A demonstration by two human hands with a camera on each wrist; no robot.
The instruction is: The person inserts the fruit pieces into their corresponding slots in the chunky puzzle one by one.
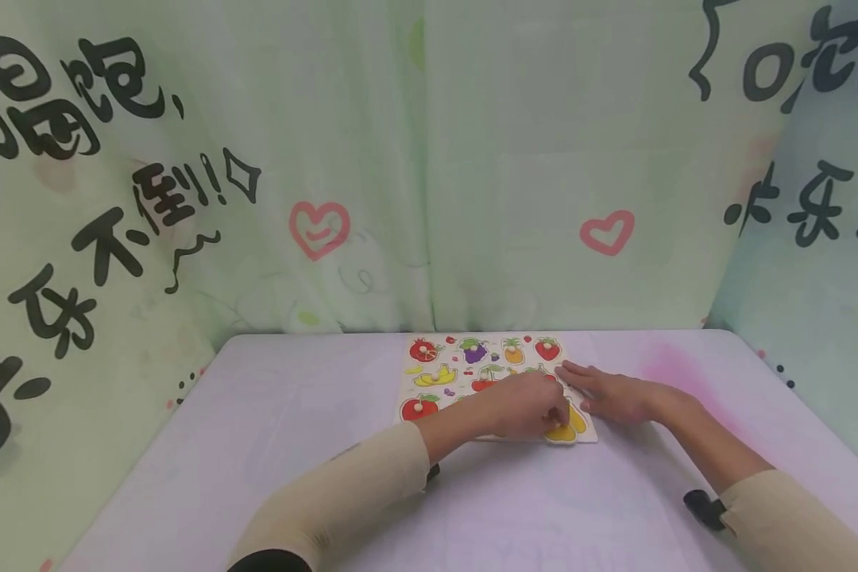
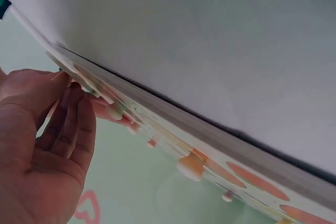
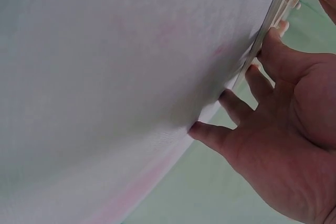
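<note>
A wooden knob puzzle board [image 1: 461,392] with fruit pictures lies at the far side of the table. My left hand [image 1: 529,403] reaches over its front right corner and pinches a yellow fruit puzzle piece [image 1: 562,435]. The piece overhangs the board's front edge slightly; the fingers hide its knob. From the left wrist view, the piece [image 2: 71,72] looks tilted off the board, between thumb and fingers. My right hand [image 1: 618,396] rests at the board's right edge with fingers spread. In the right wrist view, some fingertips [image 3: 202,129] touch the tabletop, and the thumb meets the board.
The table [image 1: 293,445] has a pale cloth with a pink patch at the right. Printed curtains [image 1: 500,167] hang behind it and along both sides. Several knobbed fruit pieces, including a red apple [image 1: 419,409] and a banana piece [image 1: 436,376], sit on the board.
</note>
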